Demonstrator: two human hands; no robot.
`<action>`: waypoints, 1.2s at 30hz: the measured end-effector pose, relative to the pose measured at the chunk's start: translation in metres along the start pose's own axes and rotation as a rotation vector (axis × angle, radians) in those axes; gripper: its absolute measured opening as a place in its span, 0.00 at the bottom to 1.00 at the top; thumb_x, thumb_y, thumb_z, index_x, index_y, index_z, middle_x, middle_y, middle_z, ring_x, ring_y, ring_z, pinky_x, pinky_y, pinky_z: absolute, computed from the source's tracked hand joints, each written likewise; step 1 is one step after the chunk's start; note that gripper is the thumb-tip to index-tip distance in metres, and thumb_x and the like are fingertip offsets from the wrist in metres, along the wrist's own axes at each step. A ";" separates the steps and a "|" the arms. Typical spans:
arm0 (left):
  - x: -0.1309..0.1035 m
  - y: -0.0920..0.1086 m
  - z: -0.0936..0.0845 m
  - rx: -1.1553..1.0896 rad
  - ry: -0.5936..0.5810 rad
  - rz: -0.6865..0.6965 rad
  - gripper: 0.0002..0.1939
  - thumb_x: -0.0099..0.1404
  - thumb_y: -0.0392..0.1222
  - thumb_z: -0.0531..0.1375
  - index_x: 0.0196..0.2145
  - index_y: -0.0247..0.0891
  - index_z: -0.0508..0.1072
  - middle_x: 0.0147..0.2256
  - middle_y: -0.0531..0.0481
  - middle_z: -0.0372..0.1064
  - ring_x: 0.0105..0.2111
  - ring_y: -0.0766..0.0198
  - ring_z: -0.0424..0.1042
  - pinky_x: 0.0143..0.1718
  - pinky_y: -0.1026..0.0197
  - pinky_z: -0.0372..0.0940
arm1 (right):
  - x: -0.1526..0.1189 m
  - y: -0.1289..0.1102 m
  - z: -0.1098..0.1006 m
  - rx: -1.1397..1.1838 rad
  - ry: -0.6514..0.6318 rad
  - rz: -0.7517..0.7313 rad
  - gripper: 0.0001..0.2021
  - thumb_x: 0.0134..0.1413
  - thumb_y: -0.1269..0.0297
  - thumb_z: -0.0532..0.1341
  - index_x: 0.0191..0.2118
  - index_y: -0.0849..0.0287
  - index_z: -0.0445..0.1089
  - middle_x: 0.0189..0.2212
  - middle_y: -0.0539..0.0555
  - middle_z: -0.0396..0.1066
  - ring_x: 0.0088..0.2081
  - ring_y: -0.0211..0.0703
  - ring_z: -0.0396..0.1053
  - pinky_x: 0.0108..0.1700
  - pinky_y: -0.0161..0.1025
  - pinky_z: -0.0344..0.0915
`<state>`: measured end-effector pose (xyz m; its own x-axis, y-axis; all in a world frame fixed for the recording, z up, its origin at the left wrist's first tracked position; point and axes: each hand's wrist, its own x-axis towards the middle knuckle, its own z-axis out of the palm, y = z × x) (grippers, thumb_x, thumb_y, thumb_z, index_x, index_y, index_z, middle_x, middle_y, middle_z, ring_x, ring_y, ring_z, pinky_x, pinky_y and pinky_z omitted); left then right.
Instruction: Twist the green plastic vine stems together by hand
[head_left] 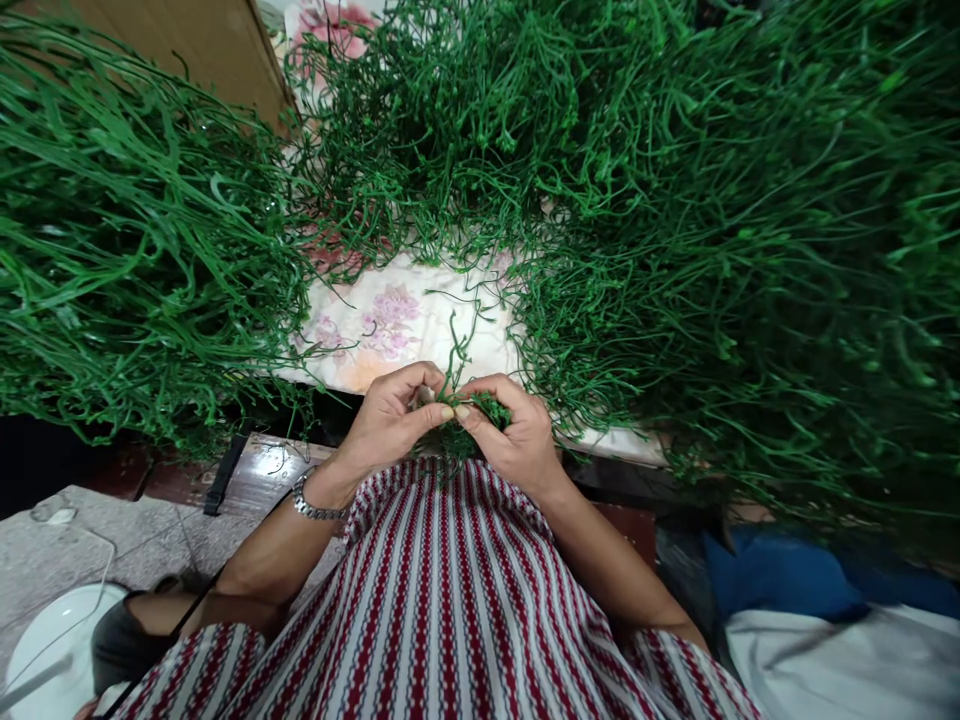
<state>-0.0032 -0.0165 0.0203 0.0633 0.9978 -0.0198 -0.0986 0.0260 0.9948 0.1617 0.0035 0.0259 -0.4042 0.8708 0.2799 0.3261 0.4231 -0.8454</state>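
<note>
Close in front of my body, my left hand [394, 410] and my right hand [517, 430] meet at the fingertips. Between thumb and finger my left hand pinches a thin green stem [459, 345], whose forked tip points up and away from me. My right hand pinches at the same spot. A small clump of green sprigs [491, 407] is tucked in the curled fingers of my right hand. More green strands hang below the fingertips, partly hidden. Whether the stems are plastic or real plants I cannot tell.
Heaps of tangled green stems lie at the left [135, 230] and across the back and right [675, 220]. Under them is a floral cloth [390, 320]. A cardboard box [202, 50] stands at the back left. A white round object [56, 640] is on the floor, lower left.
</note>
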 end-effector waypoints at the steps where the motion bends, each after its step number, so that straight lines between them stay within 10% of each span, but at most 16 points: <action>1: 0.000 0.000 0.000 0.023 0.019 0.003 0.08 0.52 0.39 0.66 0.26 0.35 0.69 0.24 0.54 0.62 0.26 0.70 0.60 0.29 0.67 0.57 | 0.000 0.000 0.000 -0.031 -0.006 -0.029 0.08 0.55 0.65 0.58 0.42 0.59 0.67 0.33 0.52 0.73 0.33 0.36 0.70 0.36 0.32 0.66; 12: -0.005 0.009 0.006 0.446 0.077 0.268 0.02 0.57 0.34 0.58 0.27 0.36 0.68 0.24 0.53 0.64 0.26 0.68 0.63 0.30 0.65 0.59 | 0.003 0.006 -0.003 -0.206 -0.098 -0.253 0.08 0.56 0.72 0.54 0.40 0.60 0.66 0.33 0.55 0.74 0.35 0.39 0.71 0.38 0.34 0.66; 21: -0.001 0.020 -0.004 0.468 -0.121 0.047 0.07 0.58 0.39 0.58 0.27 0.36 0.63 0.22 0.57 0.58 0.24 0.70 0.58 0.27 0.67 0.54 | -0.002 0.010 0.003 -0.325 -0.010 -0.340 0.06 0.54 0.73 0.55 0.39 0.62 0.65 0.29 0.55 0.71 0.31 0.41 0.68 0.34 0.36 0.63; 36: 0.009 0.023 -0.019 0.508 -0.533 0.251 0.16 0.65 0.47 0.52 0.23 0.35 0.63 0.24 0.54 0.58 0.27 0.67 0.58 0.35 0.62 0.55 | 0.004 0.004 -0.007 -0.222 -0.273 -0.357 0.03 0.55 0.72 0.52 0.32 0.59 0.60 0.25 0.51 0.63 0.27 0.37 0.60 0.30 0.33 0.57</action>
<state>-0.0236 -0.0059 0.0409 0.5812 0.8024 0.1354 0.2854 -0.3568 0.8895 0.1679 0.0100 0.0269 -0.7232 0.5767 0.3799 0.2880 0.7519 -0.5931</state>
